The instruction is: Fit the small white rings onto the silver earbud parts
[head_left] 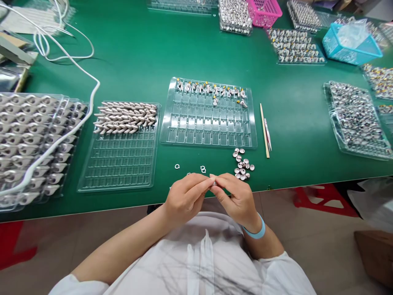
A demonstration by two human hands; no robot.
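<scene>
My left hand [188, 197] and my right hand [236, 200] meet at the table's front edge, fingertips pinched together on one small silvery part [214, 184]. Most of that part is hidden by the fingers. Just beyond my right hand lies a loose group of small round metallic caps [241, 165]. Small white rings [203, 169] rest on the table past my left hand, with another ring [177, 166] farther left. Behind them is a clear plastic tray [208, 141], its back row filled with small parts [215, 89] bearing yellow bits.
A half-filled clear tray [119, 164] of metallic pieces and stacked trays [33, 143] stand left, crossed by a white cable [73, 127]. Tweezers [267, 134] and a wooden stick [264, 131] lie right. Farther off are a filled tray [356, 116], a blue basket [350, 52] and a pink basket [265, 16].
</scene>
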